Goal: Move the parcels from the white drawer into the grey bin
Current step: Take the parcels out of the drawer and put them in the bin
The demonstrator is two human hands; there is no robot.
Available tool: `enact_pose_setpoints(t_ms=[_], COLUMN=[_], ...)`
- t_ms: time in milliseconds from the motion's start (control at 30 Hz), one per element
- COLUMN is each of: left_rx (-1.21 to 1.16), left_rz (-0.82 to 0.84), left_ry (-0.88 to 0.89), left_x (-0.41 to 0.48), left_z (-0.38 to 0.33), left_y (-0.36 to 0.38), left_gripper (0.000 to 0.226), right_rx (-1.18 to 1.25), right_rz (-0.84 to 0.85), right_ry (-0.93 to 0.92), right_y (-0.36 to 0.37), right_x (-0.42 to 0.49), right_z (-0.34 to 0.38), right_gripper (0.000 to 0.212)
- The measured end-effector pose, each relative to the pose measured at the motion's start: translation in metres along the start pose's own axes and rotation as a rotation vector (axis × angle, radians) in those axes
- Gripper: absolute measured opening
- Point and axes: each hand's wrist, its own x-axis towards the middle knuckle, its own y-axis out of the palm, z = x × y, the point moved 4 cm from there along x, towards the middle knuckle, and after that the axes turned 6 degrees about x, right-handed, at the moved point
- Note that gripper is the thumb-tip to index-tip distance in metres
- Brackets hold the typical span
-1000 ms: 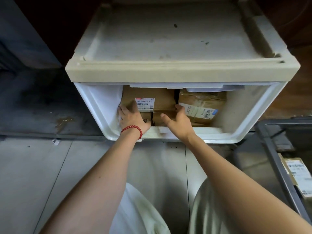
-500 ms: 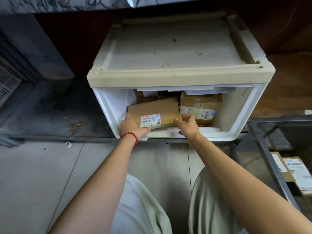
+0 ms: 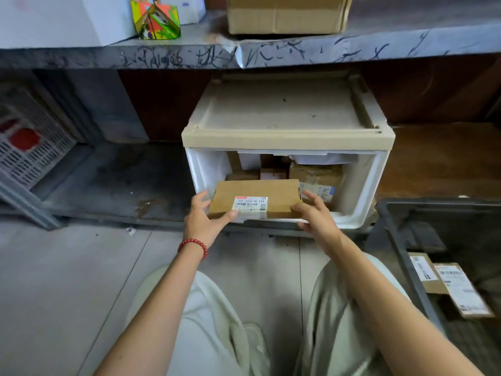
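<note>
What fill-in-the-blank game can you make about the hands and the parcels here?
1. The red bead bracelet sits on the ____ wrist.
2. The left hand and the right hand share the brown parcel, so together they hold exactly ____ parcel.
3. In the ____ drawer lie other parcels.
4. The ____ bin stands on the person's right.
Missing words: left; one; white; grey.

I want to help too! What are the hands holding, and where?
Both hands hold one flat brown parcel: the left hand grips its left end, the right hand its right end, above the front rim of the white drawer.
</note>
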Motion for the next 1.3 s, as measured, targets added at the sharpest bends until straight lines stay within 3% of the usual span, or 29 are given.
enact_pose_setpoints(t_ms=[200,433,600,733,867,1000,1100,1300], left_rx=[-0.060,-0.002,0.013,-0.049,-0.083,-0.061,-0.080,-0.055], left_rz=[-0.024,-0.049,0.045,0.034,0.016,0.024,0.042,0.089], left_ry=[-0.027,-0.086,0.014,0.008,0.027,0.053,0.059,0.057], left_x=[-0.029,-0.045,-0.049,-0.048,-0.045,-0.043,-0.042,-0.044], left_z=[0.003,-0.001,-0.009,-0.011,-0.010,-0.008,-0.006,-0.001], left_y=[-0.014,-0.011,0.000,-0.002,-0.002,0.000,0.001,0.002], left_gripper=[0.067,0.059,0.052,0.051,0.057,0.083,0.097,0.096], right_rx=[-0.109,-0.062,-0.055,-0.101,-0.089,-0.171,-0.231,-0.423], right_rz=[0.027,-0.049,-0.158,-0.137,-0.073,-0.004,-0.022,0.065], right_ry=[-0.029,-0.103,-0.137,-0.110,-0.070,-0.093,-0.091,-0.123], right_y=[-0.008,-0.015,-0.024,-0.027,-0.027,-0.024,-0.022,-0.017], right_x=[-0.032,-0.045,-0.045,-0.042,-0.042,-0.040,-0.037,-0.039], right_z=[-0.002,-0.001,0.002,-0.004,-0.006,-0.008,-0.011,-0.012], right_gripper=[0.046,0.076,0.061,0.051,0.056,0.080,0.084,0.097])
